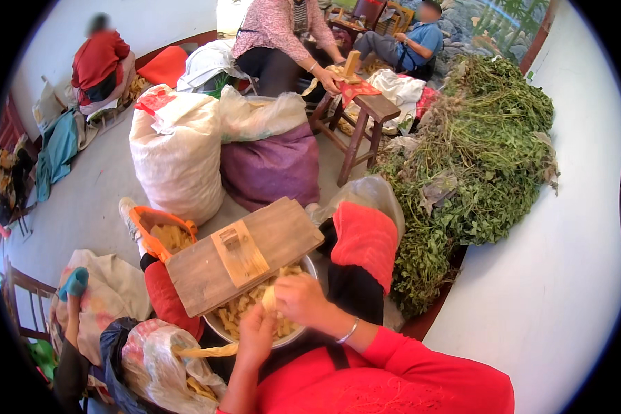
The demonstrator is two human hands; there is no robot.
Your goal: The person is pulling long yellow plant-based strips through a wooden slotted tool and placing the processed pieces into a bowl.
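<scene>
In front of my body, my left hand (255,336) and my right hand (298,299) are closed close together over the near side of a metal basin (212,326). Both fingers-first grip a pale yellow strip (269,299); its long flat tail hangs out to the left past my left hand. Short yellow cut pieces (236,312) fill the basin. Across its rim lies a tilted wooden board (283,231) with a lighter wooden plate and a small block (229,238) on top. My fingers partly hide the strip.
An orange basket (136,219) of yellow pieces sits left of the board. Near my left forearm is a plastic bag (160,352) of strips. Beyond stand a white sack (176,155) and purple sack (276,169). Green plants (469,159) are heaped right; a co-worker (286,31) works at a stool (379,107).
</scene>
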